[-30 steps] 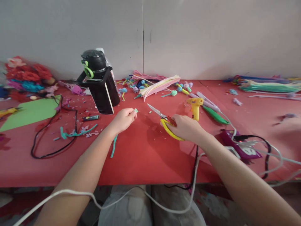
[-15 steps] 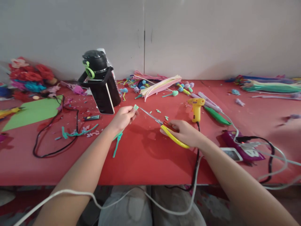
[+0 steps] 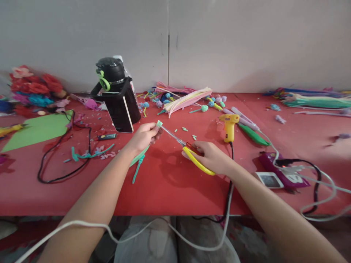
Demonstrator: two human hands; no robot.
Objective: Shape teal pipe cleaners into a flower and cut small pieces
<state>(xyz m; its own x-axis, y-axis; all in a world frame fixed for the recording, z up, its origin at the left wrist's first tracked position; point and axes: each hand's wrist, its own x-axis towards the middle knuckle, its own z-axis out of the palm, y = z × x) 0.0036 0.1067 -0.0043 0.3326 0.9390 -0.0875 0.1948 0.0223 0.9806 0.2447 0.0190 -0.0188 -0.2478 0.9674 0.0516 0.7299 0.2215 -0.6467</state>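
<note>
My left hand (image 3: 146, 136) pinches green pipe cleaners (image 3: 159, 124), whose short ends stick out past the fingertips while their length hangs below the palm. Yellow-handled scissors (image 3: 199, 162) are in my right hand (image 3: 210, 156), and the tips of their blades reach the green ends. A few short green offcuts (image 3: 184, 129) lie on the red table just beyond the blades. Below my left hand a teal knotted piece (image 3: 138, 168) rests on the table.
A black bottle (image 3: 111, 73) and a phone in a stand (image 3: 117, 113) rise behind my left hand. Right of my right hand are a yellow glue gun (image 3: 229, 128), cables and a purple pouch (image 3: 287, 175). Pipe cleaners (image 3: 189, 100) lie at the back.
The scissors and my right hand have moved slightly left, bringing the blade tips up to the green ends. My left hand has barely moved.
</note>
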